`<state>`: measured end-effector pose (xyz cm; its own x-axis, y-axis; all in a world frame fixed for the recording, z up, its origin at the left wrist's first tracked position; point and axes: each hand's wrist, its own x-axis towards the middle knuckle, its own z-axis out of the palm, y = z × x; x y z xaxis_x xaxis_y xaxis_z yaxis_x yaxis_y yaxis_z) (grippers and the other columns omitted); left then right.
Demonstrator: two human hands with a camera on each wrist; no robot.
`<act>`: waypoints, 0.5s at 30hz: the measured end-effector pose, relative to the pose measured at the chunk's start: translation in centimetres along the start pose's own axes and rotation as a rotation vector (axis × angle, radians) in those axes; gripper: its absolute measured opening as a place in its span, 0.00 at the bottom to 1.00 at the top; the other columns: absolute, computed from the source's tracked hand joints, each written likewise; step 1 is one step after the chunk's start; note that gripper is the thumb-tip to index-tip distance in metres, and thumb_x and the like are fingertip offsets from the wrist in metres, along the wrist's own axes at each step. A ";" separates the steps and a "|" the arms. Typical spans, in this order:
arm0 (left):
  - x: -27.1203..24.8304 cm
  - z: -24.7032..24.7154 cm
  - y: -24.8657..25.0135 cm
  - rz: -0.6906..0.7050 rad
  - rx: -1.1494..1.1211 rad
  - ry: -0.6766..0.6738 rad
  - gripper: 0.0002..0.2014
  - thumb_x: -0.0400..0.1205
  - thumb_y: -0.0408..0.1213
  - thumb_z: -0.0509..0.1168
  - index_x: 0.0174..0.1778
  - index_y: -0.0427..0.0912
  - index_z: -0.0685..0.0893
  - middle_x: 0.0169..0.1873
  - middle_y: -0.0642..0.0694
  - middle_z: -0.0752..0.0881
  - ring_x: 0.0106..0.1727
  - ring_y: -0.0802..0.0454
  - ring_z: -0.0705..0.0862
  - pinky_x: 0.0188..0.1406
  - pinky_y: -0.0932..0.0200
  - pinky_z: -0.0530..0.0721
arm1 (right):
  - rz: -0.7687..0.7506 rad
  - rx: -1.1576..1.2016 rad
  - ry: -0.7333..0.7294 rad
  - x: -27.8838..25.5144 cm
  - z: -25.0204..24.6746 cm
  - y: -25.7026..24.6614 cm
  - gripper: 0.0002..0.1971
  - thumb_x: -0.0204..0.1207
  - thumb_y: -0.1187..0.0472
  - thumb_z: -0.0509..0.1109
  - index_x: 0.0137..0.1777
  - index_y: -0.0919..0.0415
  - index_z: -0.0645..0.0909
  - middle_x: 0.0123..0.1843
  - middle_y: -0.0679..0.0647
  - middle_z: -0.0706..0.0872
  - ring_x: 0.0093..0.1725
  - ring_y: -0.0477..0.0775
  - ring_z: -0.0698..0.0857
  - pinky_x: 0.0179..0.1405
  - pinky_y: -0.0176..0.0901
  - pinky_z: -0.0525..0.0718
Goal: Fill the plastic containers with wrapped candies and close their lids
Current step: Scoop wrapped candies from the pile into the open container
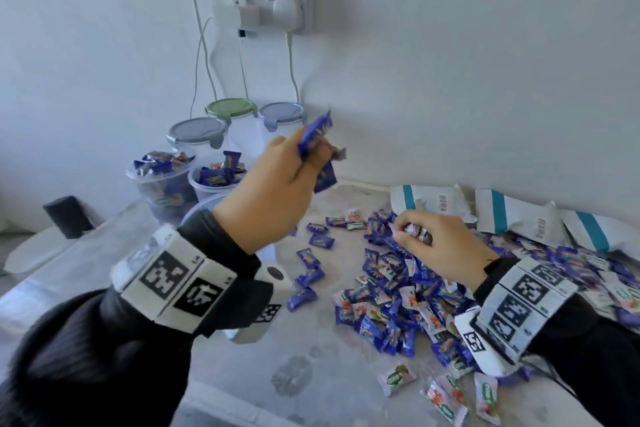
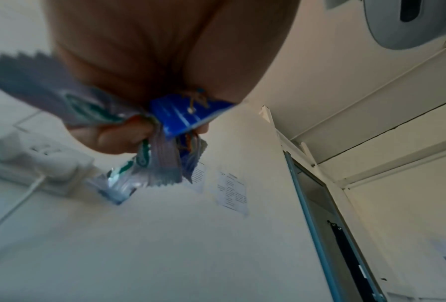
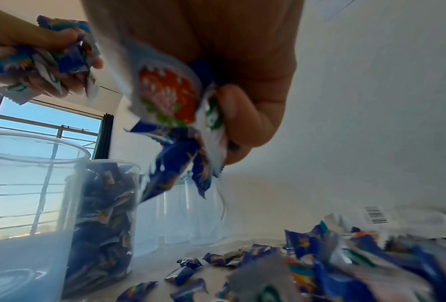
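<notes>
My left hand [image 1: 304, 163] is raised above the table and grips a bunch of blue and white wrapped candies [image 2: 175, 120]. It hangs just right of two open plastic containers [image 1: 162, 184] heaped with candies. A third open container [image 3: 28, 204], empty, stands nearest; my left wrist covers most of it in the head view. My right hand [image 1: 415, 232] is lower, over the loose candy pile [image 1: 408, 302], and holds a few candies [image 3: 175, 114] in its curled fingers. Three more containers with shut lids [image 1: 197, 133] stand at the back by the wall.
White bags with teal stripes [image 1: 519, 215] lie at the back right against the wall. A wall socket with plugs and hanging cables [image 1: 273, 7] is above the containers. A dark block [image 1: 67, 217] sits at the left edge. Stray candies [image 1: 446, 395] lie near the table's front.
</notes>
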<state>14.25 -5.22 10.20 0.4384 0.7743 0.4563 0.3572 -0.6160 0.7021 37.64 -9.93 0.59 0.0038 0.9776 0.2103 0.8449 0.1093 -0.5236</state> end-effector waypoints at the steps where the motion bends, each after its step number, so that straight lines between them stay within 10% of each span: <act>1: 0.0 -1.1 -0.3 -0.006 0.002 0.019 0.13 0.87 0.39 0.51 0.50 0.35 0.78 0.35 0.38 0.79 0.27 0.52 0.75 0.27 0.57 0.79 | -0.002 -0.005 0.001 0.2 0.3 -0.5 0.04 0.79 0.55 0.68 0.43 0.48 0.78 0.30 0.47 0.77 0.26 0.40 0.75 0.28 0.30 0.71; 4: -0.1 -3.6 -2.1 -0.042 0.054 0.026 0.13 0.87 0.39 0.51 0.51 0.36 0.79 0.34 0.39 0.79 0.23 0.57 0.71 0.20 0.69 0.70 | 0.003 -0.010 -0.008 0.8 1.2 -1.8 0.04 0.79 0.52 0.67 0.43 0.44 0.77 0.31 0.47 0.80 0.29 0.48 0.79 0.31 0.37 0.75; 10: -1.1 -5.3 -6.6 -0.095 0.093 -0.089 0.15 0.86 0.38 0.52 0.45 0.29 0.76 0.42 0.30 0.80 0.42 0.34 0.78 0.43 0.40 0.78 | 0.018 -0.022 -0.029 1.5 1.9 -4.3 0.03 0.80 0.53 0.66 0.45 0.48 0.79 0.27 0.43 0.75 0.26 0.35 0.76 0.30 0.26 0.73; 15: -1.8 -5.4 -7.9 -0.037 0.183 -0.123 0.13 0.86 0.37 0.54 0.48 0.29 0.77 0.42 0.38 0.74 0.44 0.45 0.72 0.43 0.62 0.67 | 0.060 -0.041 -0.022 2.1 2.3 -5.5 0.02 0.80 0.51 0.66 0.46 0.45 0.78 0.33 0.44 0.80 0.25 0.41 0.73 0.30 0.26 0.73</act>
<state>6.21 -0.98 6.75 0.5155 0.7803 0.3542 0.5138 -0.6122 0.6010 31.74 -8.02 2.01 0.0433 0.9860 0.1609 0.8648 0.0436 -0.5002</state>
